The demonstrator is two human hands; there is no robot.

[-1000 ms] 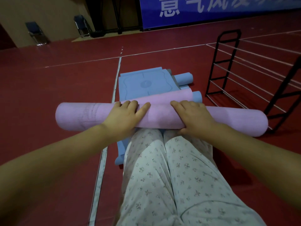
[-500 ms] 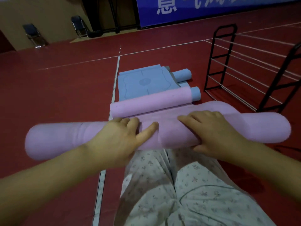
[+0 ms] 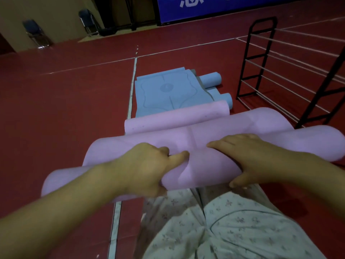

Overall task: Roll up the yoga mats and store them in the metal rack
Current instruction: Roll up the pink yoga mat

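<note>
Crosswise, pink mat roll (image 3: 205,161), both hands gripping

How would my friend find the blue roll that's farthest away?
Start at the black metal rack on the right. Left of its foot lies a flat blue mat with two blue rolls at its right edge. The farthest blue roll lies beyond the nearer blue roll.

Pink rolled mat (image 3: 205,165) lifted toward frame bottom; loose flap now unfurled behind both hands' grip.
</note>
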